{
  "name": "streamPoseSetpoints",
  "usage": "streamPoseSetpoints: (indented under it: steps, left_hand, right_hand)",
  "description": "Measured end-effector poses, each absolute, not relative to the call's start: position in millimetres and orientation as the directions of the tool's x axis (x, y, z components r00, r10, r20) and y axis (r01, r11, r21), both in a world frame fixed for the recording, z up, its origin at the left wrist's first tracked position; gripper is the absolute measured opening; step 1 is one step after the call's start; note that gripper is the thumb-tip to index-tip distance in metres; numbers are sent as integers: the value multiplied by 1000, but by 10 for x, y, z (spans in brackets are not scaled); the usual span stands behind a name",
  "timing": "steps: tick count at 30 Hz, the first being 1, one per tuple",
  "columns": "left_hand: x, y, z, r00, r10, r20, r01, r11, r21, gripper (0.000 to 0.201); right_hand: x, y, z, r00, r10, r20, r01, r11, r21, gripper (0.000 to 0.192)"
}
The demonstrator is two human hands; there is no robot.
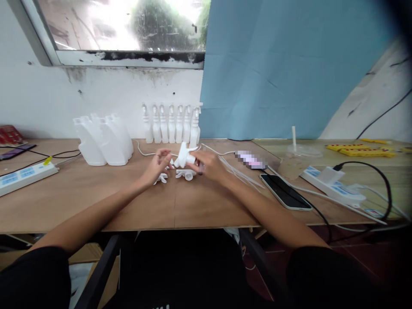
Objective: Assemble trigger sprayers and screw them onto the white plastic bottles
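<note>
In my right hand (210, 165) is a white trigger spray head (183, 154), gripped between the fingers just above the table. Just left of it hovers my left hand (159, 165), its fingers curved and apart with nothing visible in them. Below the hands, more white parts lie on the wood: a loose spray head (186, 174) under the held one, and another trigger piece (162, 177) beneath my left fingers. Several thin white tubes (240, 174) lie beside my right forearm.
White bottles without heads (107, 143) stand in a cluster at back left. Several spray bottles with heads (171, 128) line the wall. Rightward are a phone (285, 191), cables, a power strip (334, 189) and a plastic cup (292, 163). Another power strip (27, 176) lies left.
</note>
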State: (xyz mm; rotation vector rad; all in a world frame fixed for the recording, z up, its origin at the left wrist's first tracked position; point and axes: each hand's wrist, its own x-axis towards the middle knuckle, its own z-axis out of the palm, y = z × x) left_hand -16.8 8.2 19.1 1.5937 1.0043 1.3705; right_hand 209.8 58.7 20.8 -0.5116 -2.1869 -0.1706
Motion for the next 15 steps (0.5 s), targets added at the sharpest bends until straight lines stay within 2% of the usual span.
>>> streamPoseSetpoints:
  steps: [2,3,5,7,9,12,15]
  left_hand:
    - [3,9,208,189,929,318,43,-332,942,58]
    - [51,-17,216,192,932,307,30,-318,948,56]
    - [79,-43,225,182,941,287,-35,-285,958,48]
    - [34,-37,222,228,939,258,-148,-229,962,40]
    - [-60,-3,209,287,930,228,-254,-156,955,35]
    - [-221,87,179,300,935,189,-377,-66,924,22]
    - [-323,166,155,300,943,143,-442,5,897,13]
  right_hand:
    - [1974,436,185,-636,186,749,366,927,80,28]
    - [1936,379,176,-654,162,739,356,928,111,29]
    - [1906,303,174,-650,184,737,356,931,81,33]
    - [1926,263,196,-599,277,751,366,929,-51,41]
    - [1969,245,225,-517,408,752,372,899,-232,45]
    - [2009,238,236,-413,586,697,319,810,-493,40]
    - [1979,219,192,-427,633,646,126,749,-650,27]
